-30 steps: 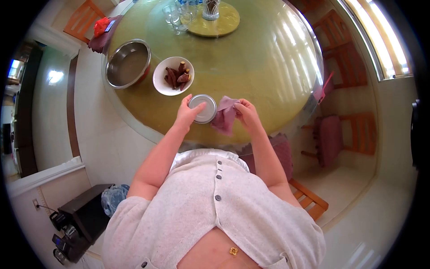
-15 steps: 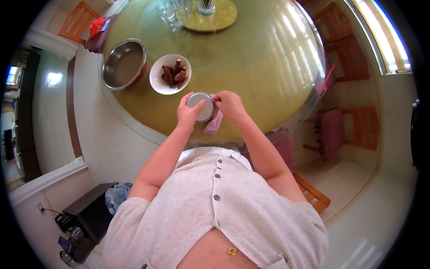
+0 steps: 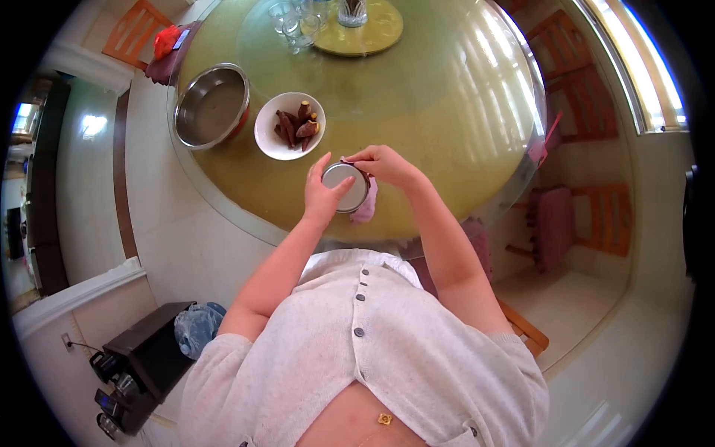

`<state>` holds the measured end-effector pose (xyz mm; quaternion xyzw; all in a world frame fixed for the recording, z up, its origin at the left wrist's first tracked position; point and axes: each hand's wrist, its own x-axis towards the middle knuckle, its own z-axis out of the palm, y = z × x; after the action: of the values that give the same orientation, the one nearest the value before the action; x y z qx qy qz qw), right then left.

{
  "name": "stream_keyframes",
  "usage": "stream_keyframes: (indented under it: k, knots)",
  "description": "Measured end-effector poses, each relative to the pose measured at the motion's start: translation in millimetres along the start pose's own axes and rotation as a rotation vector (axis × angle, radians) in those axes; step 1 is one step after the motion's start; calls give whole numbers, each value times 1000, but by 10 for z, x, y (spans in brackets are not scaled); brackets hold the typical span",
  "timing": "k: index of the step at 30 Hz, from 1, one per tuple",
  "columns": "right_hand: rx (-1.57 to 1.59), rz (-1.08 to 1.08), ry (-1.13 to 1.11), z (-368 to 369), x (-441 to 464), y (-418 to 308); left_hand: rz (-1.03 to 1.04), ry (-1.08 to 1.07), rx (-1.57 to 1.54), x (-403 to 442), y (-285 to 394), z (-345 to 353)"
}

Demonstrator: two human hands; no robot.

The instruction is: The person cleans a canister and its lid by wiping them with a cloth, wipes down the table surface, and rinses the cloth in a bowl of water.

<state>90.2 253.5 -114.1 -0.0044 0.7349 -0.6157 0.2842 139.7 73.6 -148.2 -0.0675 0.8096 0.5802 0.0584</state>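
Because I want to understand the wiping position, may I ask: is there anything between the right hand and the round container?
Yes: the pink cloth appears to lie between the right hand and the round container, at the container's right edge. Nothing else visible stands between them.

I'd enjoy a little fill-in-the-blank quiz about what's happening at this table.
1. The left hand lays its ____ across the face of the round grey item.
2. The right hand holds a soft, pinkish ____.
3. The bowl of reddish-brown tubers is coloured ____.

Missing words: thumb; cloth; white.
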Motion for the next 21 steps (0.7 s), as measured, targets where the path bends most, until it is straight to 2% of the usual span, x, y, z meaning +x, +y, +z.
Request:
stream_keyframes:
  k: [1, 3, 4, 6, 10, 12, 18, 21]
  knots:
    - [2, 14, -5, 15, -30, 45, -14, -3, -2, -45, -19, -2]
    - [-186, -232, 27, -18, 6, 77, 225, -23, 164, 7, -6, -28]
    - [-186, -229, 25, -29, 26, 104, 221, -24, 163, 11, -19, -39]
    - [-30, -22, -38, -50, 98, 164, 276, -80, 221, 47, -33, -67]
    - [76, 71, 103, -14, 26, 497, 232, -85, 153, 71, -63, -43]
    - [673, 323, 21, -22, -185, 696, 264, -52, 87, 57, -62, -23]
    - [652, 273, 145, 134, -290, 682, 209, -46, -5, 47, -79, -15]
    - [567, 252, 209, 154, -297, 666, 227, -35, 70, 73, -93, -19]
